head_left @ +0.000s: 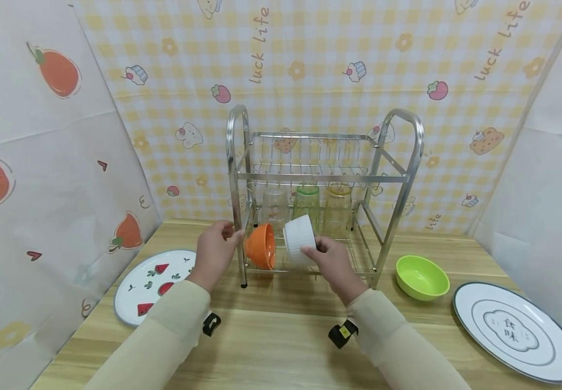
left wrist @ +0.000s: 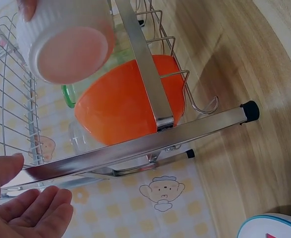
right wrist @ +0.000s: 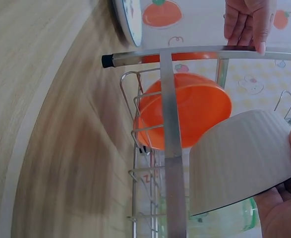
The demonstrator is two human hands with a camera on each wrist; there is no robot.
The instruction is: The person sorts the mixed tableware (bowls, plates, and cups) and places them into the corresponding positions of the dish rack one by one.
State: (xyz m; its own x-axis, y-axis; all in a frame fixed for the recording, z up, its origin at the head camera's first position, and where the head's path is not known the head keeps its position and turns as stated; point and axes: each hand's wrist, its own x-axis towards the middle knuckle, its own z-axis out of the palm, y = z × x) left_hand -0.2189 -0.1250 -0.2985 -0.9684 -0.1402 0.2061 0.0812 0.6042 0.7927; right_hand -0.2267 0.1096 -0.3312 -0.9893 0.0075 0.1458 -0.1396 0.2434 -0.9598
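A white ribbed bowl [head_left: 299, 238] is tipped on its side, gripped by my right hand [head_left: 331, 265] with the thumb on its outer wall. It hangs at the front of the metal dish rack [head_left: 305, 177], close over the lower shelf. Left of it an orange bowl [head_left: 260, 247] stands on edge on that shelf, its opening turned toward the white bowl. My left hand [head_left: 216, 250] holds the rack's left front post, thumb and fingers on either side of the bar [left wrist: 110, 157]. The right wrist view shows the orange bowl [right wrist: 195, 111] behind the rack's front rail.
Three upside-down glasses, one a green-tinted glass [head_left: 307, 206], stand at the back of the lower shelf. A green bowl [head_left: 422, 277] and a white oval plate [head_left: 515, 330] lie to the right. A watermelon-patterned plate [head_left: 134, 287] is at left, partly behind the left forearm.
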